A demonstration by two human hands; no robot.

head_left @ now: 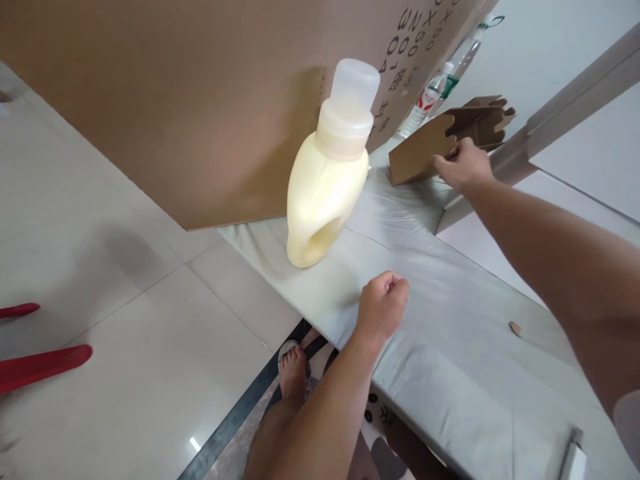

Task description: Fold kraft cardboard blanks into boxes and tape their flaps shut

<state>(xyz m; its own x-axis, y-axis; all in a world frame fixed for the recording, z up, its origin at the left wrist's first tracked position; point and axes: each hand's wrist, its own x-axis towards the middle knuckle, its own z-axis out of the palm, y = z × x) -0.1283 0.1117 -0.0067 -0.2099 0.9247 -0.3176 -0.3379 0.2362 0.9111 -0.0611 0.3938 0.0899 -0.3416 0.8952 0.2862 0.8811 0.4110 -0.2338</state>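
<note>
A pale yellow detergent bottle (325,190) with a translucent white cap stands upright on a grey cloth-covered table (450,347). My left hand (383,307) rests as a loose fist on the cloth just in front of the bottle, with nothing visible in it. My right hand (463,165) reaches to the far end of the table, its fingers closed on the edge of a small folded brown cardboard carton (440,140).
A large cardboard sheet (200,100) with printed letters leans behind the bottle. Two plastic water bottles (440,83) lie past it. A grey beam (550,120) runs along the right. Red bars (40,363) lie on the tiled floor at left. A small brown scrap (515,327) lies on the cloth.
</note>
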